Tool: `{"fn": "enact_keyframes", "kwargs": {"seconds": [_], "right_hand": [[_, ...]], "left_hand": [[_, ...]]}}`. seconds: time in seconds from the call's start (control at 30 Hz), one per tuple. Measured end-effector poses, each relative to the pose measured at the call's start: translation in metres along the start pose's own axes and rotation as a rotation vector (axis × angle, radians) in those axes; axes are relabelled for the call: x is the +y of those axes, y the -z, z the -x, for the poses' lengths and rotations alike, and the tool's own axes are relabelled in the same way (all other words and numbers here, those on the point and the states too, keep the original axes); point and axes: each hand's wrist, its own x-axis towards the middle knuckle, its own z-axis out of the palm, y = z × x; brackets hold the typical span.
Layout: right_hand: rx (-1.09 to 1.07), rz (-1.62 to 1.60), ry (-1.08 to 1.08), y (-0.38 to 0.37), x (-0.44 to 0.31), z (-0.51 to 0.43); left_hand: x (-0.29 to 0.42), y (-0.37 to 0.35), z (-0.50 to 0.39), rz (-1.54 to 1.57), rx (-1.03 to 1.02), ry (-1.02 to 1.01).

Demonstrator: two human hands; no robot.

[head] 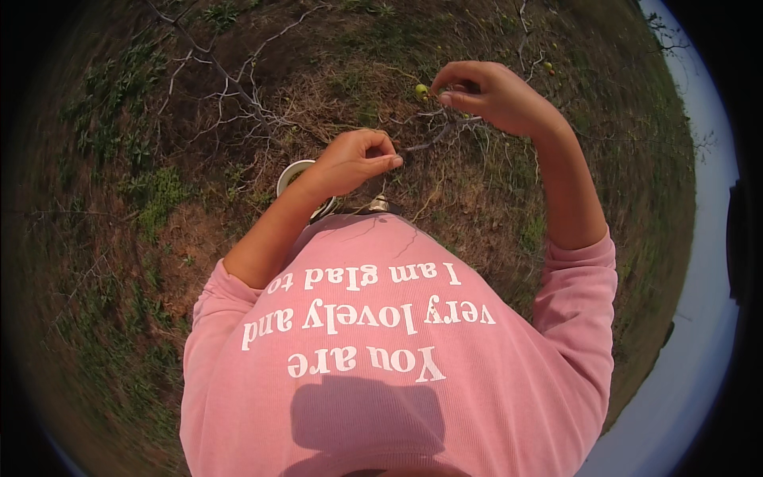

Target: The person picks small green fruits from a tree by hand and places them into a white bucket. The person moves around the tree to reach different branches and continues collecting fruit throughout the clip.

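My right hand [498, 95] reaches to a small yellow-green fruit [422, 91], its curled fingertips just beside it; whether they touch the fruit cannot be told. My left hand [360, 158] has thumb and forefinger pinched together at the end of a thin bare branch [432, 142]; a grip on the twig is not clear. Below the left forearm, partly hidden by it, a white-rimmed bucket [286, 176] stands close to my body. Its contents are mostly hidden.
Bare, many-forked branches [223, 74] spread at the upper left. Another yellowish fruit [548, 66] hangs beyond my right hand. Dry grass, green weeds [158, 197] and reddish soil [194, 235] cover the ground. A shoe [380, 204] shows at the shirt's hem.
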Motion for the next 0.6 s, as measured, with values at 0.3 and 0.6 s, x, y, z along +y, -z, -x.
{"fn": "enact_keyframes", "kwargs": {"seconds": [0.3,0.6], "right_hand": [[0.065,-0.208,-0.059,0.001,-0.008,0.011],[0.048,-1.027,0.07,0.01,-0.008,0.008]], "left_hand": [[0.002,-0.001,0.001,-0.021,0.012,-0.018],[0.006,-0.004,0.001,-0.019,-0.027,-0.01]]}}
